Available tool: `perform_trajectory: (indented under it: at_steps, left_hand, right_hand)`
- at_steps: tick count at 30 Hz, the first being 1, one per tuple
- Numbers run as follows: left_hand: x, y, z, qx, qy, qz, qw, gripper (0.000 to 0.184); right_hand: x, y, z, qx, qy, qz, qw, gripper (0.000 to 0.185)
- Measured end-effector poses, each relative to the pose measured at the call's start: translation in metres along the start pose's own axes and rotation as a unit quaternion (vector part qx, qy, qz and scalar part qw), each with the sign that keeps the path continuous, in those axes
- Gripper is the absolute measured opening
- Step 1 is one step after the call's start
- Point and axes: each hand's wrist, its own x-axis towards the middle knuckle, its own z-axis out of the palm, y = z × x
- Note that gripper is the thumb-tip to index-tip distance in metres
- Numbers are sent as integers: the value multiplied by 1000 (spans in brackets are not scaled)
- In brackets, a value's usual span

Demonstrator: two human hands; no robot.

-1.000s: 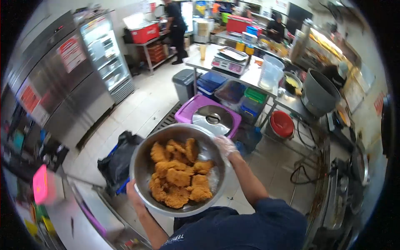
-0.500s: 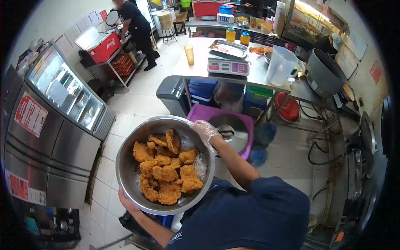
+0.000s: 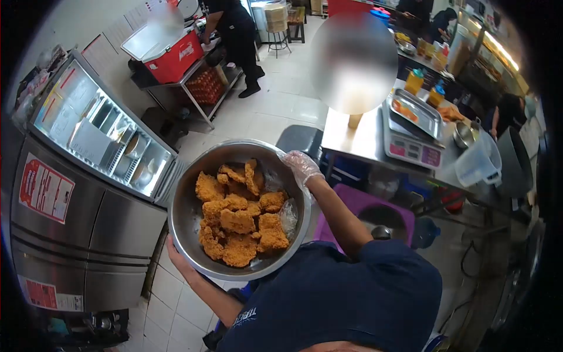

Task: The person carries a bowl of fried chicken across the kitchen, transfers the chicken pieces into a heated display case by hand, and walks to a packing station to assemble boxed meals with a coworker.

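I see the wide metal bowl (image 3: pixel 186 190) held in the air before the person's navy shirt (image 3: pixel 358 287), not resting on the table (image 3: pixel 365 136). Inside it lie the crumbed fried pieces (image 3: pixel 237 222), heaped toward the middle. The right grip (image 3: pixel 302 167), covered by a clear glove, pinches the far right part of the rim. The left grip (image 3: pixel 179 261) is bare and touches the near left side from outside; I cannot tell if it is spread or pressed, because its fingers go behind the wall.

In my judgement, the smooth glove could slide on the rim, above all if some grease is there. If one side sinks, the upper pieces may roll to the edge and fall on the floor tiles (image 3: pixel 170 293). The broad bowl may also block the view of the feet, so the purple container (image 3: pixel 328 226) on the floor could cause a stumble.

The crumpled clear plastic (image 3: pixel 288 220) is partly covered by the food, and I cannot make out what it is. The bottom of the bowl is mostly hidden. A blurred patch covers the far end of the table.
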Motion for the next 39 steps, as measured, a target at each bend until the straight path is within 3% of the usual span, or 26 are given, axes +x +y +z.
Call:
perform_trajectory:
  at_steps: [2, 5, 8, 9, 11, 12, 14, 15, 16, 18, 19, 22, 24, 26, 27, 30, 31, 34, 39]
  left_hand:
    - [57, 10, -4, -10, -21, 17, 1000, 35]
    - [152, 6, 6, -21, -38, 1, 999, 37]
    - [241, 1, 56, -17, -77, -34, 996, 40]
    - [263, -2, 75, 1, -64, -39, 997, 41]
    - [313, -13, 116, 7, -88, -29, 996, 40]
    - [351, -17, 136, 12, -108, -31, 994, 40]
    - [408, -34, 168, 8, -118, -122, 985, 39]
    - [434, -41, 189, 31, -118, -152, 981, 34]
    - [441, -54, 213, 48, -125, -162, 978, 34]
    - [492, -87, 261, 103, -170, -124, 972, 29]
    - [526, -111, 278, 115, -186, -120, 968, 25]
    - [603, -164, 354, 101, -240, -187, 947, 26]
    - [615, -197, 389, 124, -259, -164, 944, 28]
    - [635, -214, 452, 145, -271, -178, 935, 38]
    - [660, -227, 477, 125, -295, -200, 926, 38]
    - [703, -236, 537, 165, -304, -169, 923, 38]
    - [711, -236, 561, 143, -311, -206, 916, 38]
    - [723, -248, 640, 89, -333, -268, 900, 37]
    - [764, -337, 731, 112, -365, -285, 879, 38]
  right_hand:
    - [47, -6, 28, -78, 16, 16, 997, 27]
    - [133, 28, 61, 11, -1, -28, 1000, 29]
    - [208, 21, 65, -180, 21, -44, 983, 23]
    - [222, 30, 63, -173, 37, -43, 983, 23]
    - [268, 33, 57, 149, 73, -13, 986, 23]
    - [296, 26, 47, 154, 91, -20, 984, 23]
    - [310, -2, 22, 2, 107, 67, 992, 23]
    - [333, 40, 16, 139, 136, -15, 981, 24]
    - [339, 55, -8, 149, 151, -6, 977, 24]
    - [370, 69, -47, -66, 218, 6, 974, 23]
    - [377, 62, -63, 120, 232, 49, 964, 21]
    - [428, 55, -105, 108, 294, 88, 946, 19]
    - [449, 98, -139, 162, 306, 63, 936, 21]
    - [491, 115, -158, 267, 329, -63, 903, 21]
    - [517, 102, -173, 219, 338, 54, 914, 18]
    - [573, 92, -195, 285, 338, 18, 897, 14]
    - [595, 100, -201, 352, 349, -22, 868, 13]
    - [644, 79, -233, 294, 359, 19, 886, 13]
    - [695, 114, -301, 295, 419, 37, 858, 12]
